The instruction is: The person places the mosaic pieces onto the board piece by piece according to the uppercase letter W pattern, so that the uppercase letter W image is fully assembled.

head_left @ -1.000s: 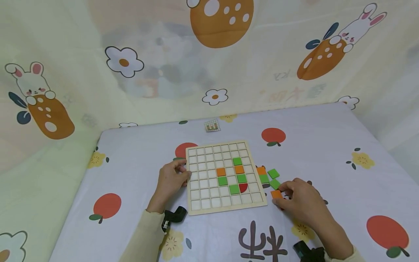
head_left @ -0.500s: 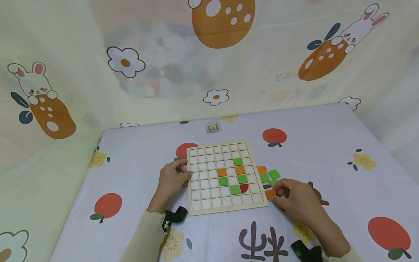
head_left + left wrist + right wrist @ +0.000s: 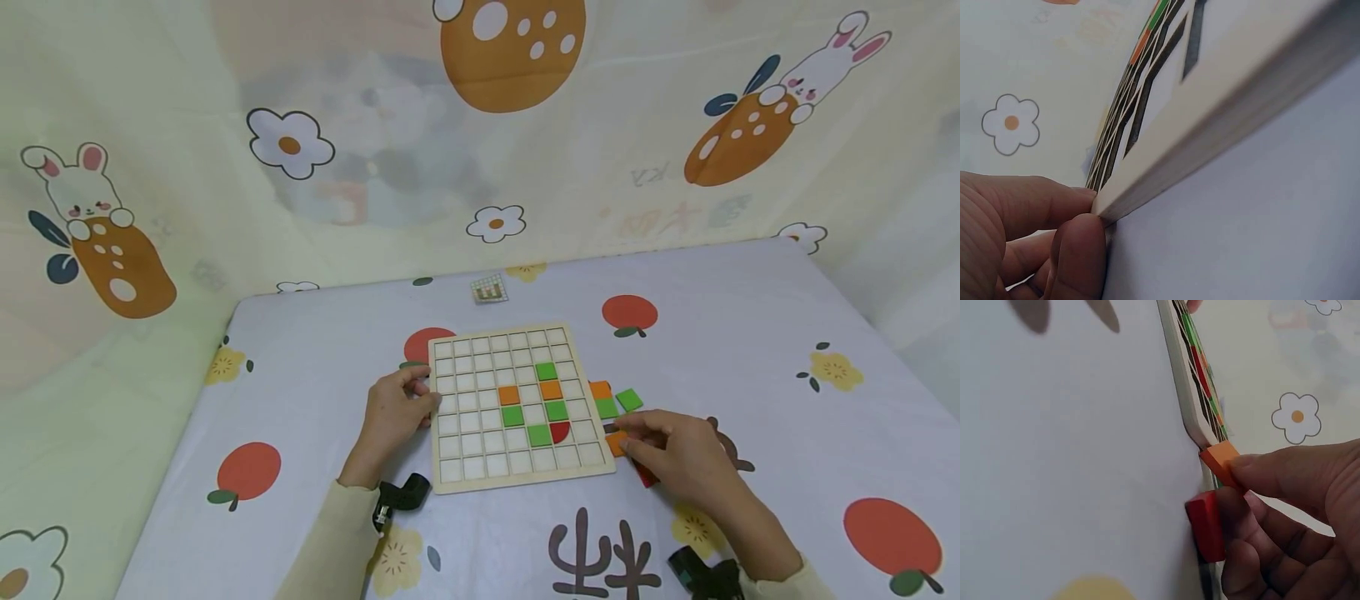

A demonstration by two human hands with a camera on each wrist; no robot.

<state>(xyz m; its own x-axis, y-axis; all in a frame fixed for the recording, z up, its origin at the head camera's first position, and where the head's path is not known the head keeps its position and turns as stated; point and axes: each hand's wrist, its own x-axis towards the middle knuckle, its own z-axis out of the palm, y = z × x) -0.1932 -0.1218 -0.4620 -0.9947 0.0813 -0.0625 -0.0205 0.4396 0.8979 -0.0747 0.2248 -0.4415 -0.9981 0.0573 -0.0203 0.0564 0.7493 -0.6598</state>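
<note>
- The orange tile (image 3: 1222, 456) is a small, flat, straight-sided piece with a smooth matte face and a darker edge; on my right wrist feed it sits tilted in the fingers.
- I find it just beside the right side of the board, near the corner closest to the person; I cannot tell whether the two touch.
- The right hand (image 3: 678, 450) pinches that tile, thumb on its face, the gap between thumb and finger narrow.
- Just under those fingers I see a red block (image 3: 1207, 525), glossier than the tile; whether a finger holds it, I cannot tell.
- The board (image 3: 480, 375) is pale wood with a raised rim and a grid of white cells. Some cells carry green and orange squares, plus one red piece (image 3: 559, 432) with a rounded corner.
- The left hand (image 3: 393, 408) grips the board's left edge, its fingertips close together on the rim.
- Off the board's right side I count a loose orange square (image 3: 600, 389) and two green ones, one touching or almost touching the orange.
- Beyond the far rim lies a small patterned card (image 3: 490, 289).
- Everything rests on a pale cloth (image 3: 315, 358) printed with red fruit and yellow flowers.
</note>
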